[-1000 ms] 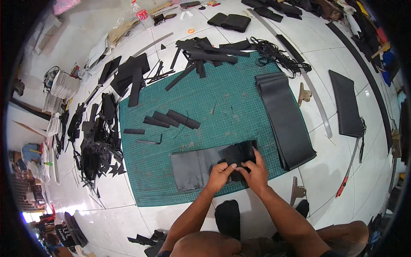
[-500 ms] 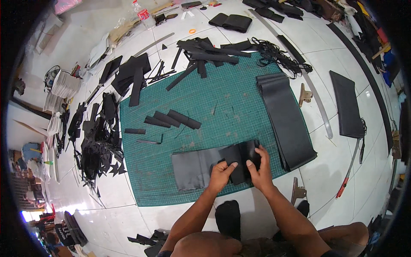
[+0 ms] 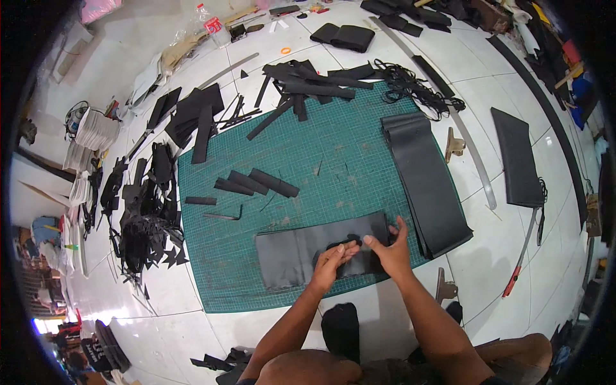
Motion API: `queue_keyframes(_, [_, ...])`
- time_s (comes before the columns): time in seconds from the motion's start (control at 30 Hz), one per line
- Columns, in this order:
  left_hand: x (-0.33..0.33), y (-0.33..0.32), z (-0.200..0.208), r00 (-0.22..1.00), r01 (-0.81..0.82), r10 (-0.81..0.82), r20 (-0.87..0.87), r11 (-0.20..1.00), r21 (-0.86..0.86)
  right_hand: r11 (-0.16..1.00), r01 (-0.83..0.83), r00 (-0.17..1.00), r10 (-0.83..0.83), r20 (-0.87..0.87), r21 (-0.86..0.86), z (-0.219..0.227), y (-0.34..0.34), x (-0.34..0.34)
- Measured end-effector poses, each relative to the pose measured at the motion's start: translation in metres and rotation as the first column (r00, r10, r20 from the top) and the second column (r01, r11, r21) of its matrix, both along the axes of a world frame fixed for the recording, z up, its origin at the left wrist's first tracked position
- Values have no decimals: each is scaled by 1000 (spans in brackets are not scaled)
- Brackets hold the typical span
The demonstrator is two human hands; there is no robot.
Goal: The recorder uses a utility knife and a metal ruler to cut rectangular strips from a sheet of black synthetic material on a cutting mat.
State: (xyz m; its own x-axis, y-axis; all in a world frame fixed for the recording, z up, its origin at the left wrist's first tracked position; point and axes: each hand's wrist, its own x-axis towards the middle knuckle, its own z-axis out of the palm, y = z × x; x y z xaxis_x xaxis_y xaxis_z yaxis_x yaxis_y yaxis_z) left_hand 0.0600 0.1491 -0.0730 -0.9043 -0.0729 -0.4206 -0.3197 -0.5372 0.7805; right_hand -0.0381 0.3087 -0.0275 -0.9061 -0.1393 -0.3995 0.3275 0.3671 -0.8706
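Both hands work a black leather panel [image 3: 301, 250] lying flat at the green cutting mat's [image 3: 301, 160] near edge: left hand [image 3: 333, 260] pinches its fold, right hand [image 3: 391, 247] presses spread, pinning it.

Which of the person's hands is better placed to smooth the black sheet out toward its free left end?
Probably the left hand: it rests on the black sheet nearer that end, while the right hand is spread flat over the sheet's right end, pinning it to the green cutting mat.

you sit in floor workshop: green cutting mat [image 3: 308, 160], black offcuts [image 3: 144, 221], metal ruler [image 3: 471, 157] on white tiles [image 3: 513, 83].
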Motion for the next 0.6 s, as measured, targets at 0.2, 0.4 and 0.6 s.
queue_keyframes(0.2, [1, 1, 2, 1000, -1, 1, -11, 999, -44, 930, -365, 897, 339, 284, 43, 3, 6, -38])
queue_keyframes(0.4, [-1, 4, 2, 999, -44, 43, -24, 998, -54, 774, -582, 813, 556, 172, 249, 16, -1, -29])
queue_keyframes(0.6, [4, 2, 24, 982, -180, 177, -65, 983, -46, 806, -592, 788, 578, 210, 6, 18, 9, -44])
